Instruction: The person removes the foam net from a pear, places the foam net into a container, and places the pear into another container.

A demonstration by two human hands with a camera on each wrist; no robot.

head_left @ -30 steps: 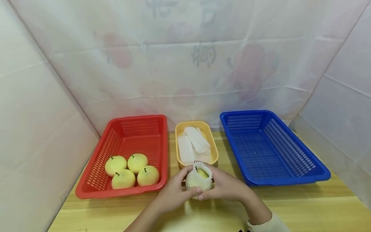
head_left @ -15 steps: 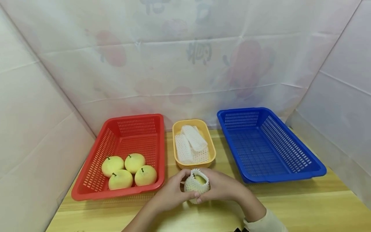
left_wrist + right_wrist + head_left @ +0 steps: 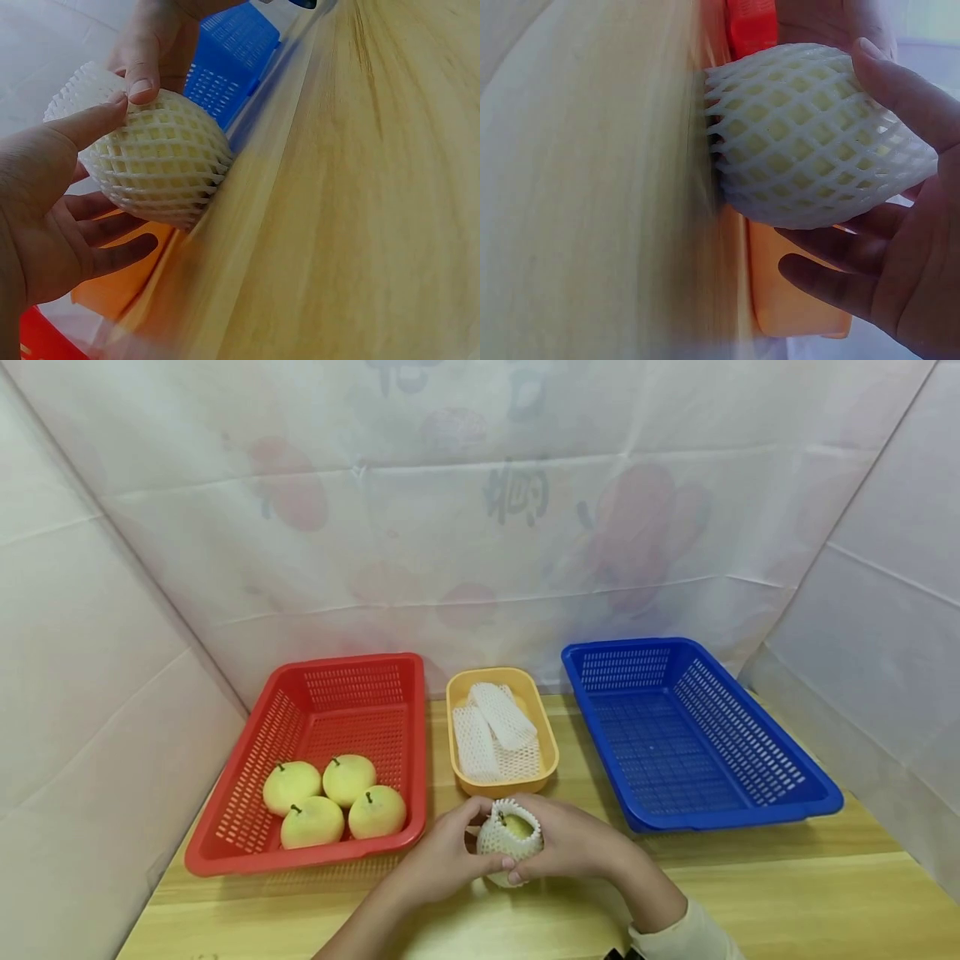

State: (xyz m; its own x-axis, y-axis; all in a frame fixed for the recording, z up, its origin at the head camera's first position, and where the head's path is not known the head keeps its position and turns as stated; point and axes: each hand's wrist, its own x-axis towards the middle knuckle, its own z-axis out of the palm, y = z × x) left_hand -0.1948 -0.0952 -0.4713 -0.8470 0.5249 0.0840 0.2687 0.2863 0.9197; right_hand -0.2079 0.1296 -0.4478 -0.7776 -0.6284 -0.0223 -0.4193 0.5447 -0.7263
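A pale yellow pear (image 3: 514, 827) sits inside a white foam net sleeve (image 3: 498, 841), whose frilled top edge gapes around the stem. The left hand (image 3: 447, 852) grips it from the left, thumb across the front. From the other side the right hand (image 3: 572, 841) holds it, its thumb close to the left one. In the left wrist view the mesh (image 3: 165, 154) stretches round the fruit, its lower end at the wooden tabletop (image 3: 337, 187). The right wrist view shows the netted pear (image 3: 802, 135) between thumb and fingers.
Several bare pears (image 3: 312, 822) lie in the front of a red basket (image 3: 306, 863) on the left. Behind the hands, a small yellow basket (image 3: 551, 745) contains flat foam sleeves (image 3: 502, 717). A blue basket (image 3: 738, 819) stands at right. A white cloth backdrop (image 3: 480, 552) hangs behind.
The head view has shifted slightly since a second ago. Both hands have come a little nearer with the sleeved pear, away from the yellow basket; over the last half second they stay nearly still.
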